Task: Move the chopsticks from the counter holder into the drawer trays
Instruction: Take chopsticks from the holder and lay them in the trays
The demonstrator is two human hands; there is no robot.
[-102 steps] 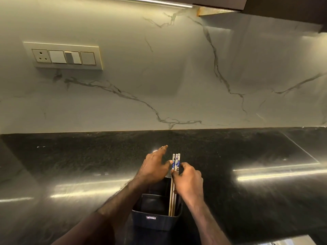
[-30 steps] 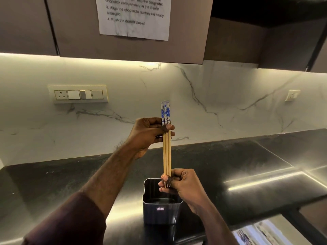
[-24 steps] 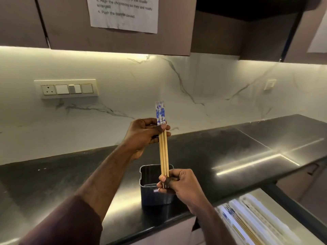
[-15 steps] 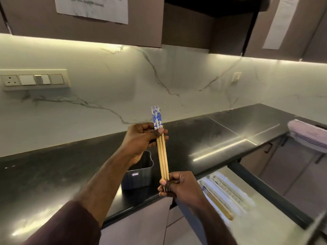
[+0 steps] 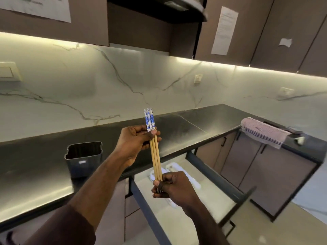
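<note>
Head view shows a small bundle of chopsticks (image 5: 155, 152), bamboo with blue-and-white patterned tops, held nearly upright in the air between both hands, above the front edge of the black bench (image 5: 177, 135) and the open drawer (image 5: 221, 183) below it. The left hand (image 5: 136, 142) has its grip curled round the bundle just under the patterned tops, thumb pressed across the sticks. The right hand (image 5: 174, 187) pinches the narrow tips from below, fingers wrapped round them. The dark holder (image 5: 84, 158) stands on the bench to the left, well apart from the hands, and looks empty from this angle.

Pale trays (image 5: 191, 177) lie in the drawer, but they are blurred and partly hidden behind the right hand, so their compartments cannot be made out.

The main risk, as I judge it, is the bundle fanning apart: several thin, smooth sticks are held only at their two ends, and loosening either grip while tipping them level could let one slide out onto the floor or into the wrong tray. Lowering them steeply could also catch the tips on the drawer's front rail or the bench edge. Laid down crooked, they would straddle a divider.
</note>
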